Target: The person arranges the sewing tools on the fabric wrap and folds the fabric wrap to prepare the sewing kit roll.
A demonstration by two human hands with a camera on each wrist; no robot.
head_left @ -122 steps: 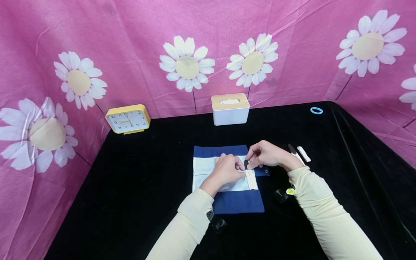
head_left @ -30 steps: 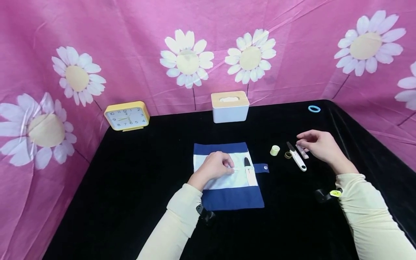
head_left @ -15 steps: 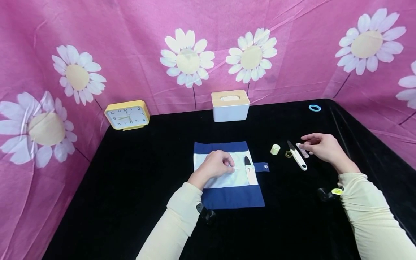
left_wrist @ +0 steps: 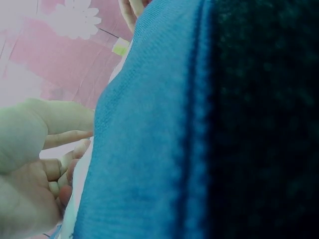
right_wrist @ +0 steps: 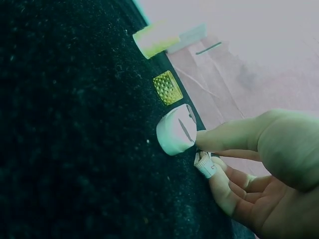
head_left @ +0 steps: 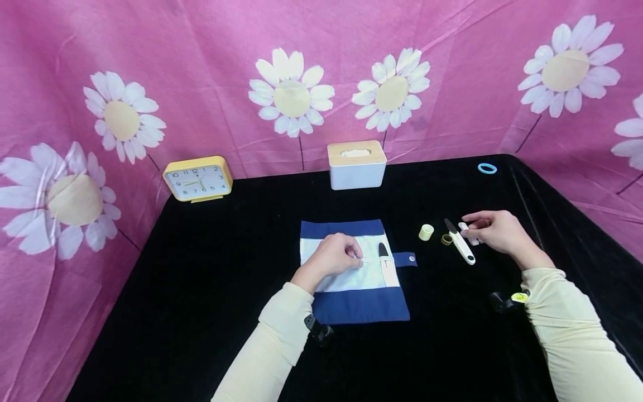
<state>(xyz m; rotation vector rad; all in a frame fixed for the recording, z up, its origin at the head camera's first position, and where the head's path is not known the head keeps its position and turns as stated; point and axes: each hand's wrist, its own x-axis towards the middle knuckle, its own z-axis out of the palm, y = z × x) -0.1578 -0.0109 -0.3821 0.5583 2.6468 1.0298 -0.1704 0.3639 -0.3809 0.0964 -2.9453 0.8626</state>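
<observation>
A blue-and-white cloth tool roll point(head_left: 359, 306) lies spread out, a dark-tipped, white-handled tool point(head_left: 388, 271) tucked in a pocket at its right. My left hand point(head_left: 332, 257) is over its white middle, thumb and fingertips pinching the cloth at a pocket edge. To the right, my right hand point(head_left: 502, 231) pinches a small flat white strip point(head_left: 473, 237) between thumb and fingers; fine marks show on the strip's end in the right wrist view. Beside it lies a tool with a dark blade and white handle point(head_left: 463, 250). A gold dimpled thimble point(right_wrist: 168, 88) sits near that handle.
A pale yellow thread spool point(head_left: 426, 232) stands left of the thimble. A snap strap point(head_left: 404, 259) sticks out from the roll's right side. Along the back are a yellow clock point(head_left: 197, 180), a tissue box point(head_left: 356, 166) and a blue ring point(head_left: 487, 168).
Since the earliest frame, my right hand has left the tool in the pocket and moved right to the white strip. Recently the strip has turned in its fingers; my left hand stays put.
</observation>
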